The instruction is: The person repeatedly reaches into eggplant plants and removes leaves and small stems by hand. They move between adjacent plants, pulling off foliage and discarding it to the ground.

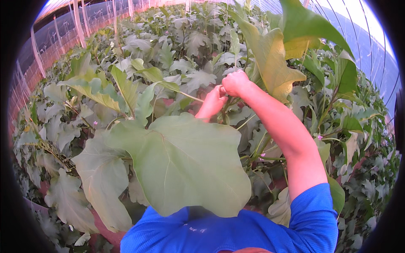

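My right hand (235, 83) is curled into a fist at the upper part of an eggplant plant. A thin pale stalk or string (235, 62) rises just above it. Against its left side, the fingers of my left hand (214, 101) are bent inward, and the two hands touch. What lies between the fingers is hidden. A green plant stem (224, 115) stands below the hands. One broad eggplant leaf (190, 161) covers most of my left forearm. Right of my right hand hangs a large yellowish-green leaf (272, 63).
Dense eggplant foliage (196, 44) surrounds me, with small purple flowers (262, 156) low among it. Pale posts (79, 25) stand at the far left. Plastic greenhouse sheeting (376, 60) curves along the right. Reddish soil (106, 226) shows at lower left.
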Motion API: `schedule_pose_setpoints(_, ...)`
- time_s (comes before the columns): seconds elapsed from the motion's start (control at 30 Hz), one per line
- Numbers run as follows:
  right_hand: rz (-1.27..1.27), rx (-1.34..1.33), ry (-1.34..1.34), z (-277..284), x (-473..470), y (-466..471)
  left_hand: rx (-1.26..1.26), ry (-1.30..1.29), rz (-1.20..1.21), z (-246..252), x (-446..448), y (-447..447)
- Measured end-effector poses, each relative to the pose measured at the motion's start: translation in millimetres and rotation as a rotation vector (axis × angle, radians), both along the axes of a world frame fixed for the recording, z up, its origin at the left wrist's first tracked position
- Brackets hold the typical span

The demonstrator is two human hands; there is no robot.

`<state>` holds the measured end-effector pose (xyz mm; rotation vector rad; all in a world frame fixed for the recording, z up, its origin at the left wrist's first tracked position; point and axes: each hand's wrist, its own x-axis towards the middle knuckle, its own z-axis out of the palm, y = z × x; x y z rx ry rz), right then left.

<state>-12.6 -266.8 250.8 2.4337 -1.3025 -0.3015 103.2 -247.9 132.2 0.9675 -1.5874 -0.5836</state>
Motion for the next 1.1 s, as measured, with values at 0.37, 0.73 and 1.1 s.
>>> schedule_pose_setpoints(0.37, 0.777, -0.399, -0.377, -35.4, -47.1, 33.8, 0.134, -0.123, 0.051, -14.9, 36.3, -23.5)
schedule_pose_setpoints(0.73, -0.068, 0.278, -1.475, -29.1, -44.9, -1.0, 0.034, -0.190, 0.135, -12.9, 26.5, -6.4)
schedule_pose_setpoints(1.1, 0.057, 0.628, -1.802, -31.9, -70.5, 25.1, -0.192, -0.352, 0.272, 10.3, 16.8, 19.6)
